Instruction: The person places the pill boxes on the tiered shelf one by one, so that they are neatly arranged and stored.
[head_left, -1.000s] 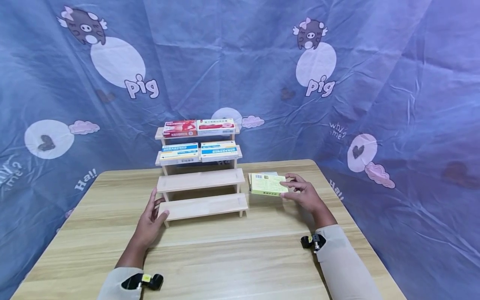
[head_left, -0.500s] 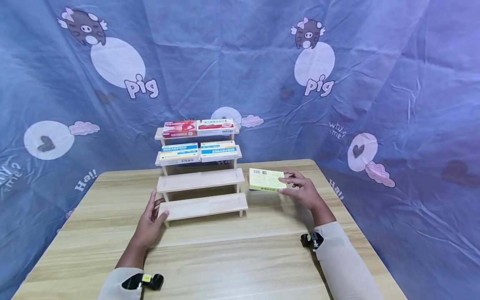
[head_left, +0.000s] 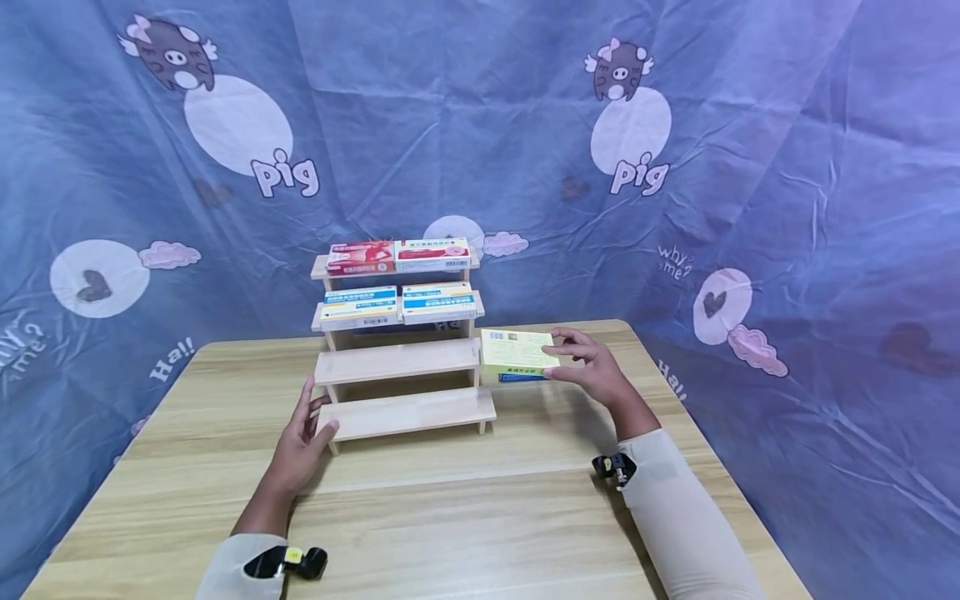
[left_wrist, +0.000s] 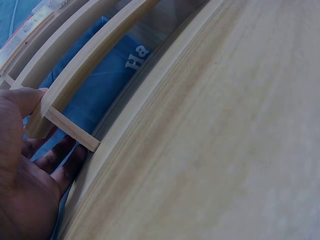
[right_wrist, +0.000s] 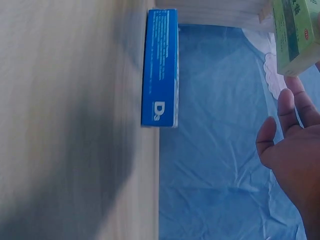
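A stepped wooden shelf rack (head_left: 405, 417) stands on the table. My left hand (head_left: 298, 446) holds its lowest step at the left end; in the left wrist view the thumb lies on the board and the fingers reach behind it. My right hand (head_left: 592, 371) pinches the right end of a yellow-green medicine box (head_left: 517, 350), raised beside the right end of the third step. Beneath it on the table lies a blue medicine box (right_wrist: 161, 70), mostly hidden in the head view.
On the top step sit a red box (head_left: 360, 258) and a white-and-red box (head_left: 432, 254). Two blue-and-white boxes (head_left: 360, 307) lie side by side on the step below. Behind the table (head_left: 465, 525) hangs a blue printed cloth (head_left: 450, 125).
My right hand has lifted the yellow-green box off the blue one and carried it left, up to the rack's edge. The left hand has stayed put.
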